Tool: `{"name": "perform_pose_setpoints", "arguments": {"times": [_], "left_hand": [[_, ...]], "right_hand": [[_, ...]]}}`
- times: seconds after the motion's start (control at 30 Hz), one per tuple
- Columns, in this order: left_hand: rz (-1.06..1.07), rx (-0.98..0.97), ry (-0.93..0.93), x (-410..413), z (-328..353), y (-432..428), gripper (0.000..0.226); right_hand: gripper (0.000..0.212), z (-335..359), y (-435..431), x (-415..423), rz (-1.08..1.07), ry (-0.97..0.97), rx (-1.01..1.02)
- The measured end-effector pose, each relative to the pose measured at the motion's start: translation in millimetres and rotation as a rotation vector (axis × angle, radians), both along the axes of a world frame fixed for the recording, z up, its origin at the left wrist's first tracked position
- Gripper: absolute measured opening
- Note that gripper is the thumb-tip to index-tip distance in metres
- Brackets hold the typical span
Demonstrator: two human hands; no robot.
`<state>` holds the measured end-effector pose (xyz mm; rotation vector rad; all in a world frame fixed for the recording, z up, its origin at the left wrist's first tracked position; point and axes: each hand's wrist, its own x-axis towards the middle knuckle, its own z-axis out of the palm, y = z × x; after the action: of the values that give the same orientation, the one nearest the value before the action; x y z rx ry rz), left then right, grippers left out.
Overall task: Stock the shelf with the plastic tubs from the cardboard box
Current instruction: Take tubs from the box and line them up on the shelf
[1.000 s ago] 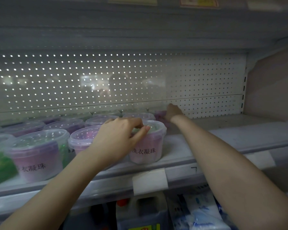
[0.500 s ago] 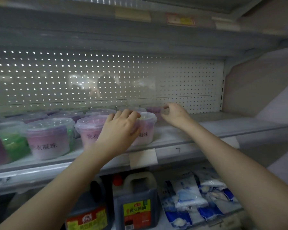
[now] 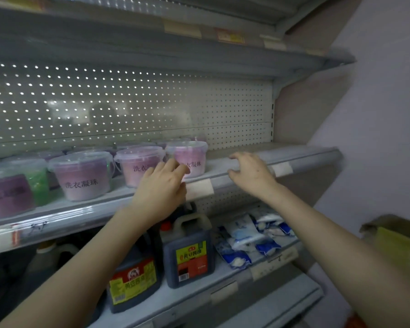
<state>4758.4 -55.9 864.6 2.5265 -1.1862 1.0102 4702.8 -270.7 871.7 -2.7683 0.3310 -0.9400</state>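
Head view of a shop shelf (image 3: 305, 159) during stocking. A front row of lidded plastic tubs stood along the shelf's edge, running from 9 o'clock toward the centre of the frame. It held a purple tub (image 3: 7, 197), a green tub (image 3: 37, 181) and pink tubs (image 3: 81, 178) printed with dark characters. The rightmost pink tub (image 3: 192, 155) ended the row. Back-row tubs (image 3: 92, 150) stood behind, near the perforated back panel (image 3: 152, 110); their number was unclear. The left hand (image 3: 162, 185) reached up in front of the rightmost pink tub, at its 7 o'clock. Its grip was apart, and its loosely extended fingers (image 3: 175, 165) covered part of the tub's label. Whether they touched the tub's wall could not be told. The right hand (image 3: 251, 171) hovered at 3 o'clock of that tub, over the bare stretch of shelf. Its grip was likewise apart, with fingers spread and holding nothing. A blank white tag (image 3: 199, 189) sat on the shelf's front rail between the two hands. On the lower shelf (image 3: 225, 284), at 6 o'clock of the frame, stood two dark jugs (image 3: 189, 256) with red and yellow labels. Blue-and-white packets (image 3: 246, 242) lay at their 3 o'clock. A cardboard box (image 3: 398, 245) showed partly at 4 o'clock of the frame, well apart from the tubs; its contents were not discernible.
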Motion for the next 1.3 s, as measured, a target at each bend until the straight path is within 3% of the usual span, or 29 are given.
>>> {"name": "perform_pose_setpoints", "arguments": {"times": [0.37, 0.83, 1.3], "left_hand": [[-0.2, 0.139, 0.032, -40, -60, 18, 0.024], [-0.456, 0.275, 0.207, -109, -173, -55, 0.032], [-0.614, 0.493, 0.392, -176, -330, -111, 0.031]], "right_hand": [[0.048, -69, 37, -119, -0.24, 0.097, -0.074], [0.047, -194, 26, -270, -0.547, 0.15, 0.072], [0.038, -366, 7, -356, -0.753, 0.222, 0.464]]}}
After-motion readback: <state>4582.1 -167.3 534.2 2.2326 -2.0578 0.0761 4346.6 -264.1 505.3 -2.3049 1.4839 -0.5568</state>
